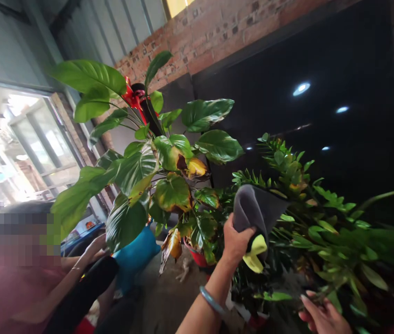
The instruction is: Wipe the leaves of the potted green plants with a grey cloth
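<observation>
My left hand (237, 241), with a bangle on its wrist, is closed around a folded cloth (254, 211), grey on one side and yellow-green on the other. The cloth is raised against the left side of a bushy green plant (336, 236) with many small glossy leaflets. Low at the right, my right hand (322, 315) has its thumb and fingers closed around a stem of that plant, partly hidden by leaves. Just left of the cloth stands a large broad-leaved plant (172, 190), some of its leaves yellowed and browned at the edges.
Another person in a pink top (16, 292) sits at the left, hands close to the broad leaves. A blue object (136, 255) is beside them. The broad-leaved plant grows from a red pot (197, 255). A dark glossy panel (287, 111) rises behind both plants, below a brick wall (211, 35).
</observation>
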Action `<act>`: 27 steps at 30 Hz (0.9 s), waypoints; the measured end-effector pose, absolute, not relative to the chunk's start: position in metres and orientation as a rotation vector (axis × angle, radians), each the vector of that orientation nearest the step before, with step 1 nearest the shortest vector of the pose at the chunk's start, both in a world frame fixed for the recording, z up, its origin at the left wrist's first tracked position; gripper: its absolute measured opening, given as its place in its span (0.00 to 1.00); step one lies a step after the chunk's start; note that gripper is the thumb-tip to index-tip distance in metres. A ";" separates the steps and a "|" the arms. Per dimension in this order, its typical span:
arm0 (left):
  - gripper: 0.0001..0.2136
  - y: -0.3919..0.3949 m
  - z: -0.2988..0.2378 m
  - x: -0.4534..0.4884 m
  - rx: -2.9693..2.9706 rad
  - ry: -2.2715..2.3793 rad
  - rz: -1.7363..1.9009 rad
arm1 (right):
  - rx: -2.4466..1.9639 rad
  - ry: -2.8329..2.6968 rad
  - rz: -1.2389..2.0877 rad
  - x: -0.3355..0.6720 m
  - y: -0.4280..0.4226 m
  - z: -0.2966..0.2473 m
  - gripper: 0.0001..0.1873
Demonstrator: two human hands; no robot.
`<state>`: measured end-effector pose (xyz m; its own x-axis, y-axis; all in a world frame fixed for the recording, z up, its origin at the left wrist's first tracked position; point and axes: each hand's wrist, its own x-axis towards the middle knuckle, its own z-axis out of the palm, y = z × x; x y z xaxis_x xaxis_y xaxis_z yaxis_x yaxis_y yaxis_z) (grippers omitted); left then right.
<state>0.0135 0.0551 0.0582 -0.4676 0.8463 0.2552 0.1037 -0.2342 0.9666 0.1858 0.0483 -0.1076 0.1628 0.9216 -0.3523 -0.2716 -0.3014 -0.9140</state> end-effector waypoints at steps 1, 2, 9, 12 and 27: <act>0.13 0.053 0.044 0.014 1.124 1.519 1.652 | -1.353 -0.678 1.384 0.185 0.046 -0.100 0.29; 0.12 0.048 0.031 0.014 1.096 1.570 1.510 | -1.358 -0.669 1.381 0.184 0.044 -0.094 0.28; 0.18 0.039 0.055 0.002 0.987 1.305 1.553 | -1.342 -0.596 1.375 0.186 0.042 -0.088 0.28; 0.18 0.060 0.072 0.003 0.988 1.317 1.823 | -1.272 -0.515 1.415 0.184 0.042 -0.088 0.30; 0.15 0.077 0.068 0.023 1.136 1.370 1.743 | -1.215 -0.494 1.414 0.183 0.039 -0.079 0.28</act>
<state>0.0232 0.0768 0.0677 -0.4221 0.8742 0.2399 0.0269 -0.2524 0.9672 0.1831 0.0388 -0.0790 0.1856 0.9047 -0.3835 -0.4689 -0.2615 -0.8437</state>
